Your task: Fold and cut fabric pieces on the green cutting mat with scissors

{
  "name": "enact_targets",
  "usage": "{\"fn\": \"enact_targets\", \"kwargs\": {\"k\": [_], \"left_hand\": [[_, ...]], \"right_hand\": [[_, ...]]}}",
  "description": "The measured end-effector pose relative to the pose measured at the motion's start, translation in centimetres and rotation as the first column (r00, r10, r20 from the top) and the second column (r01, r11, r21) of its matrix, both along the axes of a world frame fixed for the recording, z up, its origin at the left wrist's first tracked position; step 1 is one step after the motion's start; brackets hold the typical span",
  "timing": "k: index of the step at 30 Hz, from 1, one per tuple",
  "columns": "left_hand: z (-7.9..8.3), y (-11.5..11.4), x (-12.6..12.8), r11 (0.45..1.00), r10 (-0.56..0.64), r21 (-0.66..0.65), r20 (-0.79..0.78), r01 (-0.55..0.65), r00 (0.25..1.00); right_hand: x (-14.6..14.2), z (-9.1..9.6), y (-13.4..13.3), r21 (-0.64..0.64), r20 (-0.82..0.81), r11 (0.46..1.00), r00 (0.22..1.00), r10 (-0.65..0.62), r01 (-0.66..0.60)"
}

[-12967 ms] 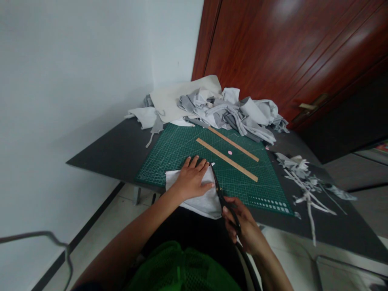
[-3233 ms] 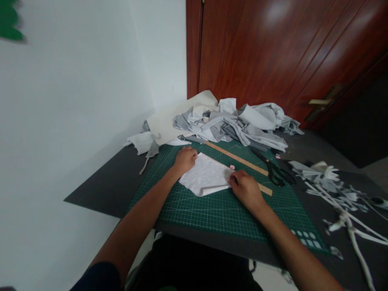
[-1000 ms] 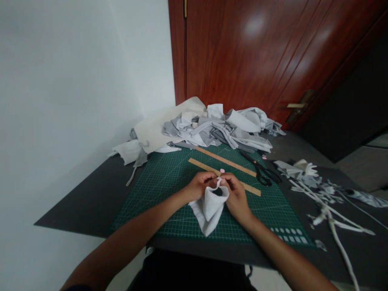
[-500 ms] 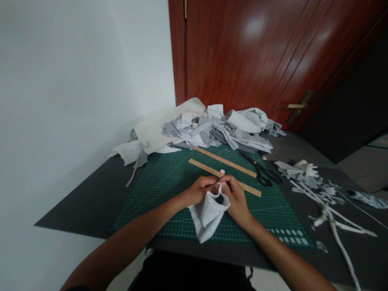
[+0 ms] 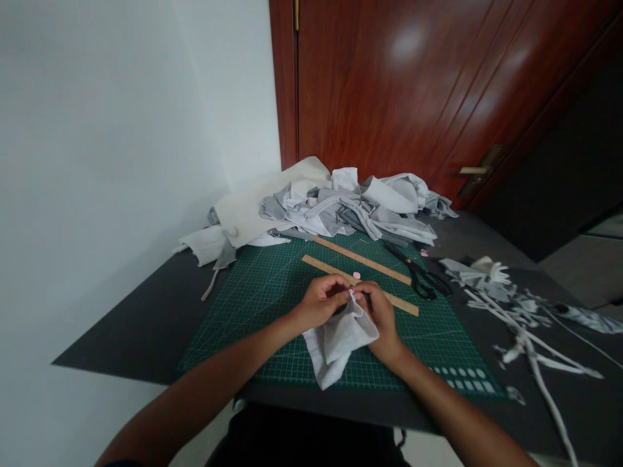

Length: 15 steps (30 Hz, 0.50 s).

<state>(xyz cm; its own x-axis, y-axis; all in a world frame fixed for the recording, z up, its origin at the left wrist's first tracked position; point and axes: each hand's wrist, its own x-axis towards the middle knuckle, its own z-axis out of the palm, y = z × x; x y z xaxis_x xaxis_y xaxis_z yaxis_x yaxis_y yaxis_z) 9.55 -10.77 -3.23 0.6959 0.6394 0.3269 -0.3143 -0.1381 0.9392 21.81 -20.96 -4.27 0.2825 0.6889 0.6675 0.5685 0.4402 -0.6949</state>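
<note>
A white piece of cloth [image 5: 337,344] hangs in folds above the green cutting mat [image 5: 272,292]. My left hand [image 5: 318,302] and my right hand [image 5: 379,316] both pinch its top edge, fingertips close together. Behind my hands lie two wooden rulers [image 5: 328,267] and a small pink chip [image 5: 357,275] on the mat. Black scissors [image 5: 421,280] rest at the mat's right edge, apart from both hands.
A heap of grey and white fabric [image 5: 341,207] covers the back of the dark table [image 5: 146,324]. Cut strips and scraps [image 5: 516,311] are scattered on the right. A white wall stands on the left, a red-brown door [image 5: 413,97] behind.
Earlier I cut the cloth with scissors, then laid it flat on the mat. Over the last second the lifted cloth has sagged a little and my pinching fingers have drawn closer.
</note>
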Motion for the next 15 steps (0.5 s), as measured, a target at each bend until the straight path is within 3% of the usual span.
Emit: {"fn": "enact_targets", "kwargs": {"k": [10, 15], "left_hand": [[0.61, -0.19, -0.28, 0.999, -0.025, 0.041, -0.023, 0.026, 0.999], [0.69, -0.10, -0.48, 0.995, -0.072, 0.074, -0.041, 0.074, 0.997]], "right_hand": [[-0.76, 0.64, -0.15, -0.058, -0.205, 0.997, 0.978, 0.035, -0.048], [-0.79, 0.65, -0.10, -0.054, -0.229, 0.997, 0.972, 0.044, -0.057]]}}
